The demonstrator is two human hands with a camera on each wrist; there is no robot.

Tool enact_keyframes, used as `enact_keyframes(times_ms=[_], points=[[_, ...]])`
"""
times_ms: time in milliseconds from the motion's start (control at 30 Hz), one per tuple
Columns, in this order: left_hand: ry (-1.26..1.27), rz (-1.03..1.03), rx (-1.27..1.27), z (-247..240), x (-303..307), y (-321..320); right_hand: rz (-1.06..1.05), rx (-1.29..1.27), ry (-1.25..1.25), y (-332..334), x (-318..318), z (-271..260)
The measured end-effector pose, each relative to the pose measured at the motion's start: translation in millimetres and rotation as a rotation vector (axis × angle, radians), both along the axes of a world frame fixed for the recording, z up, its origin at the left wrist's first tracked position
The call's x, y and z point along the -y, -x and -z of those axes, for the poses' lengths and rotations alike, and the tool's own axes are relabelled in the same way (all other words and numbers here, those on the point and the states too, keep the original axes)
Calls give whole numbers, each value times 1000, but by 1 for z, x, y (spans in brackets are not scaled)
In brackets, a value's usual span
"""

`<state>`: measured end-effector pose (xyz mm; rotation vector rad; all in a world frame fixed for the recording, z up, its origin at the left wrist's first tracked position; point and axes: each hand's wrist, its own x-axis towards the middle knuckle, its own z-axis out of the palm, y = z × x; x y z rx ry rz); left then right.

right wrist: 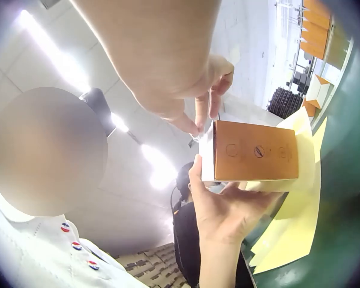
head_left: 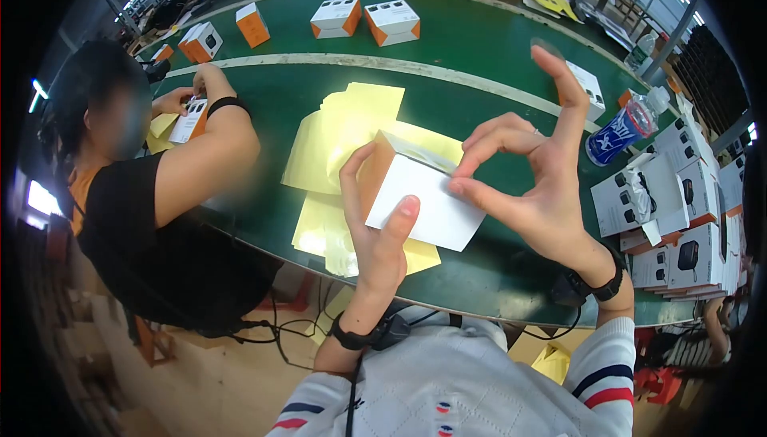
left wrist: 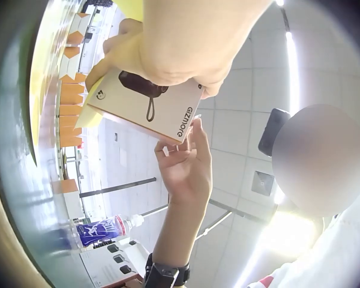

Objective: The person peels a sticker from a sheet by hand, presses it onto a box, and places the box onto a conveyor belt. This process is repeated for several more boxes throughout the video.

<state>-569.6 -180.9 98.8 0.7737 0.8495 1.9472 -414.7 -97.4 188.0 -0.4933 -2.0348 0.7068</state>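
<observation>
My left hand (head_left: 379, 253) grips a small white carton with orange sides (head_left: 423, 205), thumb across the white face and fingers round the far side. The carton stands tilted above several yellow sheets (head_left: 319, 157) on the table. In the left wrist view its printed side (left wrist: 174, 111) shows a dark pouch picture and lettering. My right hand (head_left: 551, 173) has thumb and index tip together right at the carton's upper edge, other fingers raised. Between those tips a small clear piece (right wrist: 197, 138) glints in the right wrist view.
A drink bottle (head_left: 623, 129) stands on the green table (head_left: 511, 277) at right, beside stacked white cartons (head_left: 691, 257). More cartons (head_left: 335, 17) sit across the far strip. At left another person (head_left: 128, 197) handles a similar carton (head_left: 189, 123).
</observation>
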Motion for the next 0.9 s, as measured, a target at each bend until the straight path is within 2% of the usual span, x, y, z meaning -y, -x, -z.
enact_keyframes(times_ms=[400, 500, 600, 667, 767, 833, 900], points=[[62, -5, 82, 9, -2, -2, 101, 109, -125, 7, -9, 7], [86, -31, 62, 11, -2, 0, 98, 27, -340, 5, -19, 25], [93, -71, 33, 10, -5, 3, 121, 263, -463, 2, -3, 31], [116, -83, 42, 5, -3, 4, 42, 211, -443, 19, 6, 36], [142, -106, 37, 3, -4, 5, 64, 240, -497, 30, 10, 43], [122, -145, -50, 12, -7, 5, 6, 311, -477, 27, 1, 47], [139, -115, 11, 9, -10, 5, -52, 300, -451, 20, -17, 57]])
